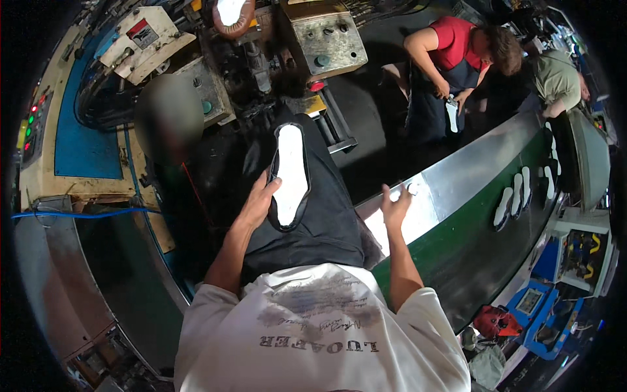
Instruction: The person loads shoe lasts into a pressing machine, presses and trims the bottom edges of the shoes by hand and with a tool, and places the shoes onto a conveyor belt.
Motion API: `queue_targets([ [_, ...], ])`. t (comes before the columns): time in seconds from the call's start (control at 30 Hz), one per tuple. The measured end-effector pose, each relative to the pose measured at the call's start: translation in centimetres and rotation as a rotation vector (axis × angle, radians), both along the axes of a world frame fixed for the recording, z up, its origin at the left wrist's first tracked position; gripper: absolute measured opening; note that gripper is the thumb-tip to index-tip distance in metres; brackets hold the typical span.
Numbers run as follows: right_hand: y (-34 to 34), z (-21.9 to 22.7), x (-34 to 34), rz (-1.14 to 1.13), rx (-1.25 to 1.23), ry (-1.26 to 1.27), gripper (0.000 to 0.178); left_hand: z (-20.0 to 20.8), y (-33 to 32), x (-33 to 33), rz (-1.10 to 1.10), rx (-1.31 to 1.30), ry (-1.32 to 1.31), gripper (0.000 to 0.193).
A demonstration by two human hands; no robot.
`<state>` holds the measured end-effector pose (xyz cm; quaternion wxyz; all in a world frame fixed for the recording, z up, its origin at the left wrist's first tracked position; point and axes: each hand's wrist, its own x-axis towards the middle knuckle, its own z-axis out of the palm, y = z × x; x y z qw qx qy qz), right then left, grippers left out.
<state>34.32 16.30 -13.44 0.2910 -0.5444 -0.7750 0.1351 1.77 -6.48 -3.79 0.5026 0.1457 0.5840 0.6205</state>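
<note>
My left hand grips the side of a black shoe upper with a white sole-shaped underside facing up. The thumb presses on the white face, and the fingers are hidden beneath the shoe. It is held above my lap, over dark trousers. To the right, my right hand is raised with its fingers apart and nothing in it. Under it runs the shiny metal edge of a green conveyor belt.
Ahead stands a machine with grey control boxes and a brown shoe mounted on it. Several white-bottomed shoes lie on the belt. A co-worker in red handles another shoe. A blue crate stands lower right.
</note>
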Motion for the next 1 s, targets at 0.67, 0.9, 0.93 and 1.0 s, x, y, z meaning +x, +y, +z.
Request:
queue_targets([
  [0.67,3.7,9.2,-3.9,0.231,-1.303,0.392,0.049,-3.5,3.0,2.0,-0.032,-0.414,0.699,0.084],
  [0.9,3.2,15.0,-16.9,1.089,-0.622,-0.445,0.04,-2.1,3.1,2.2,-0.081,-0.451,0.745,0.087],
  [0.93,3.2,14.8,-17.8,1.172,-0.561,-0.442,0.04,-2.1,3.1,2.3,-0.092,-0.459,0.788,0.088],
  [1.0,3.3,13.7,-18.7,1.27,-0.45,-0.449,0.039,-2.5,3.3,2.4,-0.098,-0.471,0.81,0.088],
])
